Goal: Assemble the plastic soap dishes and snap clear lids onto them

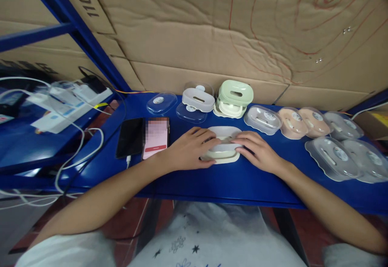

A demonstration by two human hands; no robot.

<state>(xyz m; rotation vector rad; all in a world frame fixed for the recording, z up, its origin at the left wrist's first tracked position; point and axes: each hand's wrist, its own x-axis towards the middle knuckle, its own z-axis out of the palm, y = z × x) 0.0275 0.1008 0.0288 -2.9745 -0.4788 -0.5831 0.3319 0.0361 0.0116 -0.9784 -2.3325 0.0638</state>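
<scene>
A cream soap box (222,154) lies on the blue shelf (212,182) right in front of me. My left hand (189,148) grips its left side, fingers curled over the top. My right hand (257,150) holds its right side, fingertips resting on the lid. Behind it stand a green soap box (235,93) stacked on a cream base, and a white-lidded box (198,97) under a clear cover.
Two phones lie left of my hands, a dark one (130,137) on a cable and one with a pink screen (156,137). A loose clear lid (161,103) lies behind them; clear-lidded boxes (332,158) line the right. Chargers and white cables (65,101) crowd the left shelf. Cardboard backs the bench.
</scene>
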